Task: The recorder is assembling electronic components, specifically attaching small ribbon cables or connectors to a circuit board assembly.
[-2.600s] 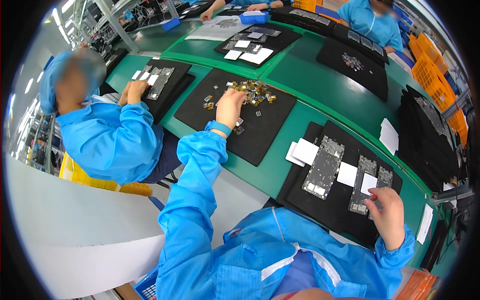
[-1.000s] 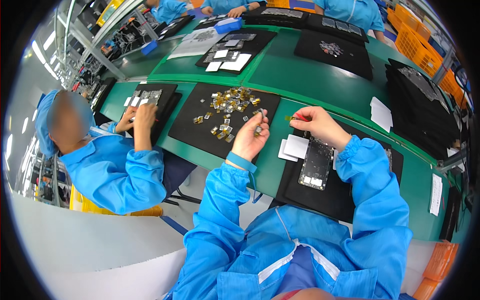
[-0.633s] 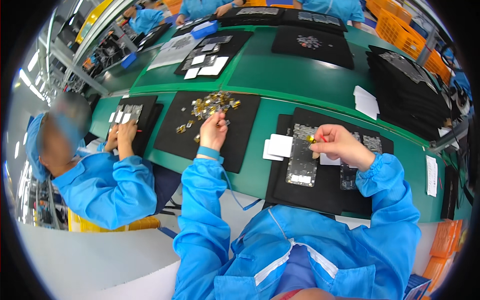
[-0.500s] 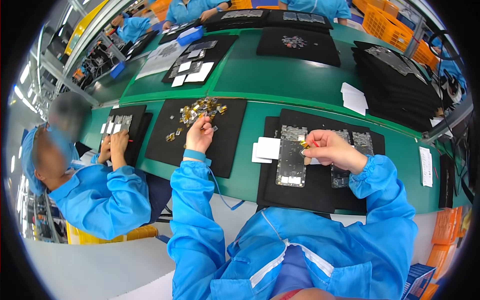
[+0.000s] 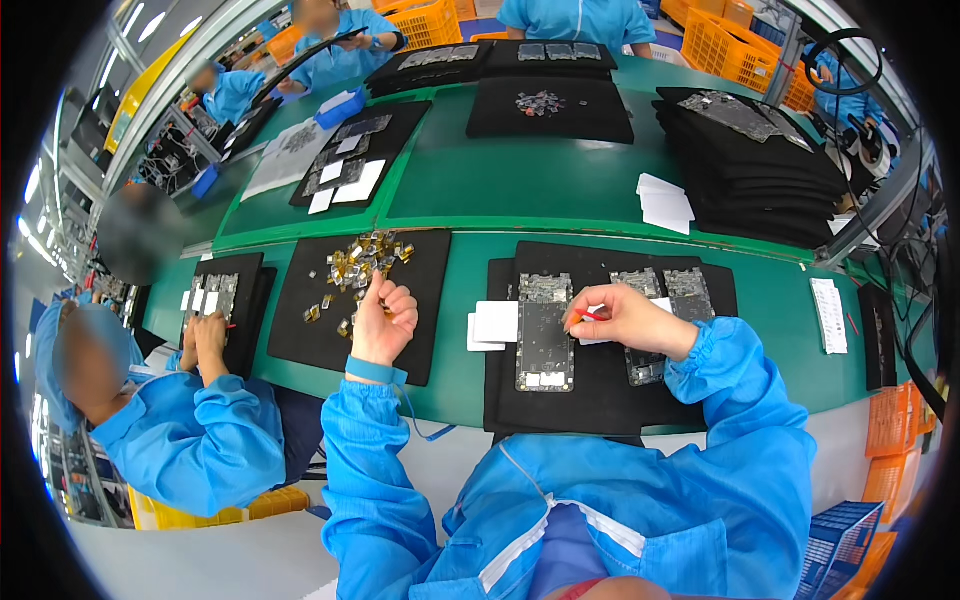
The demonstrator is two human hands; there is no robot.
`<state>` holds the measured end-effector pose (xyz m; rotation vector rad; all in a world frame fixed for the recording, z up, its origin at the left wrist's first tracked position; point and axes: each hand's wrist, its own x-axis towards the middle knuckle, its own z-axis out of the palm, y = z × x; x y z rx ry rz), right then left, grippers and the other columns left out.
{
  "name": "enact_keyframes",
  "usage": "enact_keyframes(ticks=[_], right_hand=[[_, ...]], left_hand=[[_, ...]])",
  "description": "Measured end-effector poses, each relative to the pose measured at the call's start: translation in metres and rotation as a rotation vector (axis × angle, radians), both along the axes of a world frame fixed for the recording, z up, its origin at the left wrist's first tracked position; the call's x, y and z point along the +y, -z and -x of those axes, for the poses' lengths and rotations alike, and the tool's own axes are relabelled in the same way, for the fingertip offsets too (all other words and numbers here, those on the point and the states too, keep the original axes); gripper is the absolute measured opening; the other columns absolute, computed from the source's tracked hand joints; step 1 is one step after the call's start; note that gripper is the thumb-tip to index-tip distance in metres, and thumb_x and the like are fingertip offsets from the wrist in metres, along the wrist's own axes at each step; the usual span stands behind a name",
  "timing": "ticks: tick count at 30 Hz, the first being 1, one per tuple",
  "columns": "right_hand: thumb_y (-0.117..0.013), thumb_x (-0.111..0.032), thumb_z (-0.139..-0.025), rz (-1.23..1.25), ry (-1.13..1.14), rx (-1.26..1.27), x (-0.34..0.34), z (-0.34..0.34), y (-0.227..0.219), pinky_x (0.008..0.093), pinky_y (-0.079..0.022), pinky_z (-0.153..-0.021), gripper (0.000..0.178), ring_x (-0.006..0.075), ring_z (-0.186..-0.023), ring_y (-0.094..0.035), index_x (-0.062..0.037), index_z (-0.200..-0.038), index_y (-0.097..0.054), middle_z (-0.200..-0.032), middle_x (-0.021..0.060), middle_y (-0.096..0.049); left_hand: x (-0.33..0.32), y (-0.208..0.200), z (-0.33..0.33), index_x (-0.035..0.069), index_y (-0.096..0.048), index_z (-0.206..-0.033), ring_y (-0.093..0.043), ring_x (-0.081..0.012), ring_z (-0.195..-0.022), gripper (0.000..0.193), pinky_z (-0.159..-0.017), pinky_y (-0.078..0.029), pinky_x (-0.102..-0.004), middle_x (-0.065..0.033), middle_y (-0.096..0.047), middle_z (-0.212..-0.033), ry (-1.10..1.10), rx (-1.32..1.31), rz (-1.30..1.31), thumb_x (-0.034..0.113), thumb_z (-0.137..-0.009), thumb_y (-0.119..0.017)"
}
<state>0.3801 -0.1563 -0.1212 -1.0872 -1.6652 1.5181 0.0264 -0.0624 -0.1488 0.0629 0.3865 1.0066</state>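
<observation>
My left hand is at the near edge of a pile of small gold-and-silver parts on a black mat. Its fingers are curled, with index finger and thumb together at the pile; whatever they may pinch is hidden. In my right hand is a slim tool with a red end, held between thumb and fingers. This hand hovers by the right edge of a dark circuit board. Two more circuit boards lie to its right, partly covered by the hand, all on stacked black mats.
White cards lie left of the board, and more cards farther back. A tall stack of black mats stands at the right. On my left a co-worker handles another board. A paper strip lies at the right.
The view has shifted, moving the bench left and down in the picture. A gold part seen at my right fingertips before no longer shows there. A person across the bench now holds up a dark sheet.
</observation>
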Motion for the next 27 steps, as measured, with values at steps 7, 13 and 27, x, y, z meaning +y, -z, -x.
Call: enact_keyframes(ticks=[7,13,27], right_hand=[[-0.073,-0.011,-0.081,-0.207,0.042,-0.284,0.041,-0.021,-0.040,0.0316,-0.051,-0.072,0.014,0.0139,-0.075,-0.062,-0.0055,-0.094,-0.071,-0.079,0.0046,-0.067],[-0.073,-0.007,-0.071,-0.341,0.443,-0.625,0.190,-0.056,-0.005,0.0361,-0.052,-0.082,0.054,0.0272,-0.090,-0.066,-0.0008,-0.123,-0.059,-0.103,0.0163,-0.068],[-0.077,-0.016,-0.080,-0.038,-0.084,-0.113,0.043,0.031,-0.043,0.0248,-0.050,-0.076,0.021,0.0077,-0.080,-0.062,-0.0005,-0.093,-0.073,-0.084,0.0048,-0.071]], left_hand=[[-0.022,-0.006,-0.012,0.003,-0.053,-0.111,-0.031,-0.0072,-0.052,0.020,-0.044,-0.028,-0.0215,0.0039,-0.030,-0.061,0.040,0.173,-0.030,0.020,-0.102,-0.047],[-0.050,-0.018,-0.041,0.001,-0.053,-0.118,-0.030,-0.0061,-0.051,0.027,-0.043,-0.025,-0.0212,0.0056,-0.029,-0.061,0.127,0.456,-0.290,0.023,-0.103,-0.045],[-0.085,-0.032,-0.104,0.000,-0.070,-0.105,-0.031,0.0000,-0.054,0.024,-0.049,-0.024,-0.0196,0.0114,-0.036,-0.059,0.192,1.063,-0.811,0.021,-0.093,-0.064]])
